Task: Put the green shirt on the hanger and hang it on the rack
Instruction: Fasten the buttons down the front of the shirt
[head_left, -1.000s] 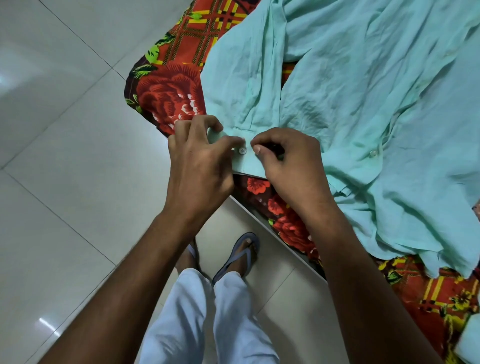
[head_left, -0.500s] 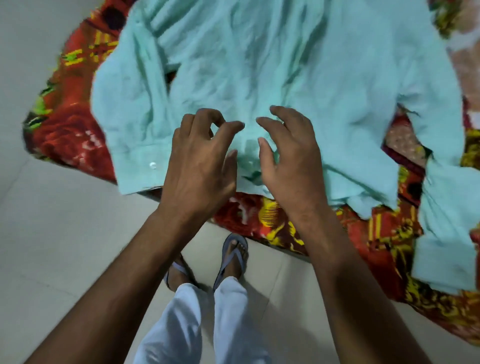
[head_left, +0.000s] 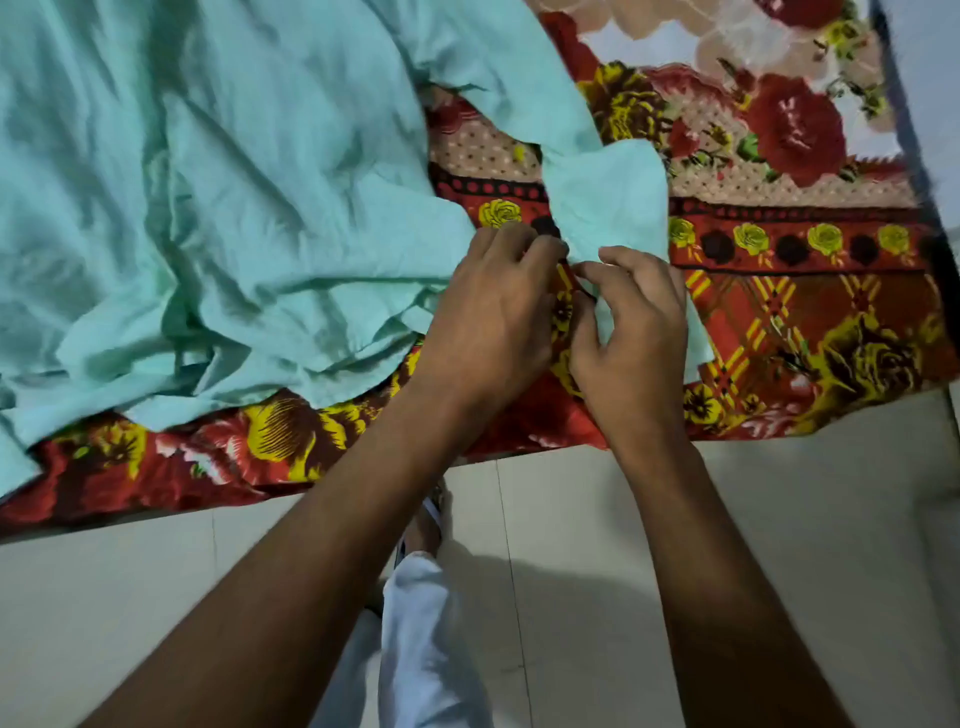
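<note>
Shifted right since half a second back: both hands off the shirt's near hem, now at the sleeve cuff (head_left: 613, 208) on the right side. Left hand (head_left: 493, 317) with fingertips curled onto the cuff's near-left edge, apparently pinching cloth. Right hand (head_left: 636, 332) with fingers bent round the cuff's near end, thumb and forefinger nipping a fold. Exact purchase partly hidden behind knuckles.

Green shirt (head_left: 218, 197) spread crumpled over the left and middle of the floral bedspread (head_left: 810, 312), body to the left of both hands, sleeve running from far-left down toward near-right and ending under the fingers. Long axis of sleeve roughly diagonal, cuff end nearest. Both hands touching it, about equally close; right hand sits more squarely on the cuff.

No hanger or rack in view. No containers seen. Bedspread edge just beyond the tiled floor (head_left: 779, 545); white trouser leg (head_left: 421, 623) and a sandalled foot below.

Likely step: working on the cuff before hangering; hangering not yet begun.
</note>
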